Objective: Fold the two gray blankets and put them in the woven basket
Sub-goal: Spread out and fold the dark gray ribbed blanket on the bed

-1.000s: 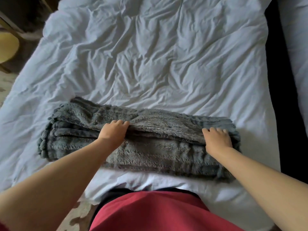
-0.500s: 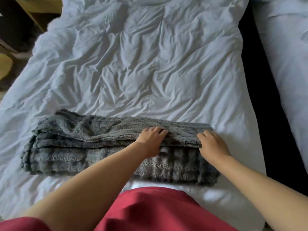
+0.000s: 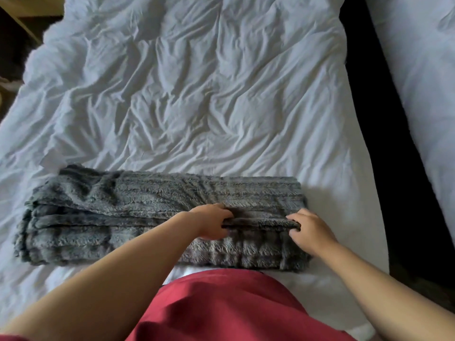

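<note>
A gray fuzzy blanket (image 3: 118, 212) lies folded into a long band across the near part of the white bed (image 3: 197, 99). My left hand (image 3: 211, 223) grips a folded edge of the blanket right of its middle, fingers curled over the top layers. At the blanket's right end my right hand (image 3: 309, 232) pinches the same edge, fingers above and thumb below. No second blanket and no woven basket are in view.
The bed's wrinkled white sheet stretches away beyond the blanket. A dark gap (image 3: 384, 134) runs along the bed's right side, with another white bed (image 3: 423, 70) past it. Wooden furniture (image 3: 27, 6) shows at the top left. My red clothing (image 3: 221, 308) fills the bottom.
My left hand has slid right along the blanket's edge toward the right hand. Both hands have changed from resting on top to curling round the folded edge.
</note>
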